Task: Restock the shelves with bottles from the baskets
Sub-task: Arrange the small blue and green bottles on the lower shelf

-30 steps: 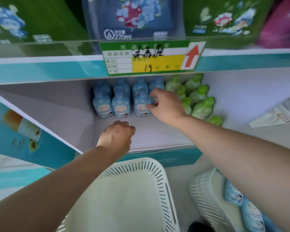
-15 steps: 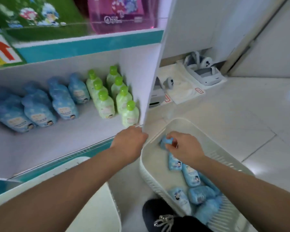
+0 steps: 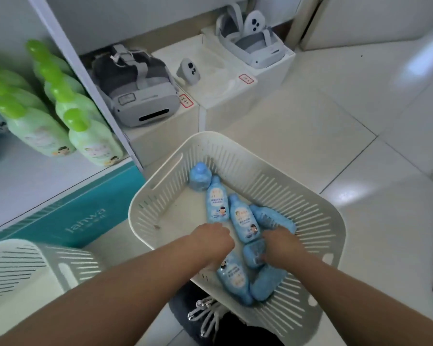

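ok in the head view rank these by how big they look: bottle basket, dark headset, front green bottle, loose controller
1. basket
2. dark headset
3. front green bottle
4. controller, which lies farther from the camera, so only its apparent size is ranked

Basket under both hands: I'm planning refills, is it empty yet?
Not empty: several blue bottles lie inside the basket.

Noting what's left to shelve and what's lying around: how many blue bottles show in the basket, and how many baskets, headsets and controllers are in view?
Blue bottles showing in the basket: 7
Baskets: 2
Headsets: 2
Controllers: 2
Total: 13
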The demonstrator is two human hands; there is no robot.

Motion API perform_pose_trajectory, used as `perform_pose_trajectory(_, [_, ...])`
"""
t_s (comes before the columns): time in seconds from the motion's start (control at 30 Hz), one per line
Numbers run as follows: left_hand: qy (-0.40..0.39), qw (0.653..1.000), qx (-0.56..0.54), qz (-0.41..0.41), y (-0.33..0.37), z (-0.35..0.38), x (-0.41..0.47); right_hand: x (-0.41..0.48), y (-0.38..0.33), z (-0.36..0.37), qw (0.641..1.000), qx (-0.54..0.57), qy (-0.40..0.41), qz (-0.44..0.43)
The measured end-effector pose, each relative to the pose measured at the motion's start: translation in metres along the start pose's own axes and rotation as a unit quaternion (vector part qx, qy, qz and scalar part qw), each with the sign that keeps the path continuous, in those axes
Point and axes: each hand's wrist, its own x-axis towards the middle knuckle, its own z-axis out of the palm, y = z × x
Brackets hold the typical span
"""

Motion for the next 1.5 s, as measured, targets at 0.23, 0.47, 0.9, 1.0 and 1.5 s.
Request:
perform_pose_trajectory(0.23, [-0.092, 0.991, 0.032, 0.091, 0.010, 0.041, 0.038, 0.013, 0.012, 0.015, 0.998, -0.059, -0.007, -0.031])
perform_pose_trajectory(0.47, [-0.079, 0.988, 0.095, 0.089, 0.013, 0.050, 0.051, 0.033, 0.007, 0.009, 0.987, -0.152, -0.031, -0.052])
perform_pose_trajectory(0.9, [-0.141, 0.990, 0.028, 0.005, 0.017, 0.032, 0.044, 0.028, 0.005, 0.016, 0.988, -0.091, -0.126, -0.014])
perform_pose_trajectory(1.0, [-0.167, 0.985, -0.033, -0.010, 0.005, 0.016, 0.033, 0.020, 0.001, 0.015, 0.985, 0.024, -0.170, 0.000])
perform_pose_trajectory(1.5, [-0.129, 0.691, -0.703, -0.109, -0.056, -0.048, -0.060, -0.020, -0.028, -0.056, 0.995, 0.038, 0.049, -0.079])
